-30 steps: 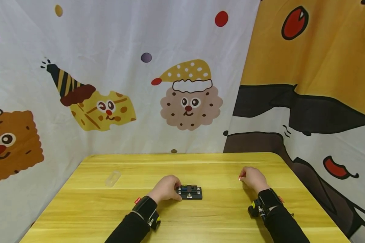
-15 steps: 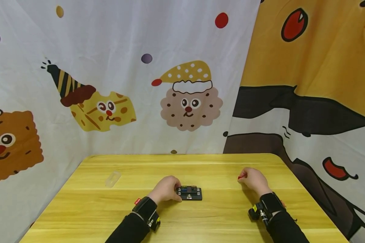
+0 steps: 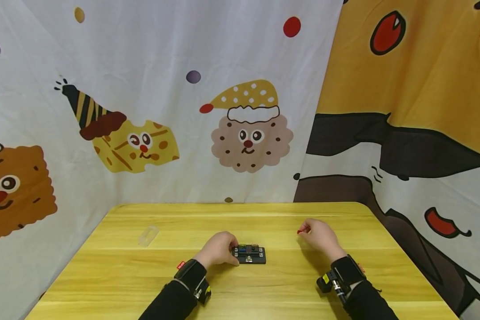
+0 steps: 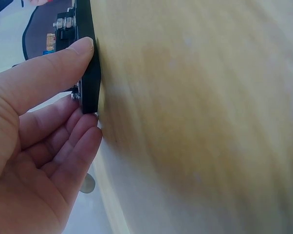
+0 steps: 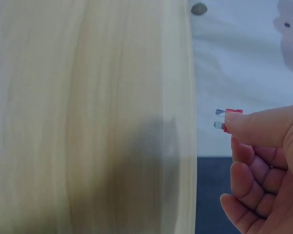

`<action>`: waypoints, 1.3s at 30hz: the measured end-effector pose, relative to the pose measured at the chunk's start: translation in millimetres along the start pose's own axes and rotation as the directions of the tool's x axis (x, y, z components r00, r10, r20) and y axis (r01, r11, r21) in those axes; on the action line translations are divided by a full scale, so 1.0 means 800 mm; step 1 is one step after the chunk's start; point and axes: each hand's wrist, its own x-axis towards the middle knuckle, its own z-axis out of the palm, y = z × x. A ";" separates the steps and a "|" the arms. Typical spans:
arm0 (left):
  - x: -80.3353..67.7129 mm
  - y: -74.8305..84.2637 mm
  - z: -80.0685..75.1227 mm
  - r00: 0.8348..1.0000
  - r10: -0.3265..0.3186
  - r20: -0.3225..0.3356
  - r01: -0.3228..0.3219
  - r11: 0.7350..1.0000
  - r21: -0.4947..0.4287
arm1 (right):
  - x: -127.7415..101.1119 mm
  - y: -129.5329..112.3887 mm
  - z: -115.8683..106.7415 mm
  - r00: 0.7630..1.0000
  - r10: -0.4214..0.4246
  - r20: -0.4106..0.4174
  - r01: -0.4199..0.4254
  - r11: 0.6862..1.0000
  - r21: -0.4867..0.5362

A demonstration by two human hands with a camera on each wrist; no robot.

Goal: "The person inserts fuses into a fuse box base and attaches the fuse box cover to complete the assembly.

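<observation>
Red blade fuse point(image 5: 230, 118) — two metal prongs showing, pinched by right hand point(image 3: 319, 236), left hand point(image 3: 218, 250) gripping black fuse block point(image 3: 249, 254).

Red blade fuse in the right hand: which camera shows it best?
The right wrist view: the red fuse fills the frame enough to show its two metal prongs, pinched by the right hand. The head view shows only a red speck. The left wrist view does not show it.

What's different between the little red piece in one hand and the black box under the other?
The red fuse is tiny and pinched in the right hand above the table; the black fuse box is larger, lies flat on the table, and is steadied by the left hand. The fuse shows two metal prongs; the box shows screws.
</observation>
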 end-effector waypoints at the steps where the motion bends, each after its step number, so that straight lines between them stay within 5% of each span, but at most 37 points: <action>1: 0.000 0.000 0.000 1.000 -0.002 0.000 0.002 1.000 0.000 | 0.000 -0.003 0.002 1.000 -0.007 -0.002 0.007 1.000 0.001; 24: 0.000 0.001 0.002 1.000 -0.020 0.005 0.020 0.999 -0.026 | -0.007 -0.089 0.040 0.986 -0.158 0.045 0.157 0.987 0.037; 39: 0.001 0.001 0.001 1.000 -0.023 0.002 0.023 1.000 -0.018 | -0.013 -0.124 0.056 0.945 -0.320 0.059 0.320 0.947 0.021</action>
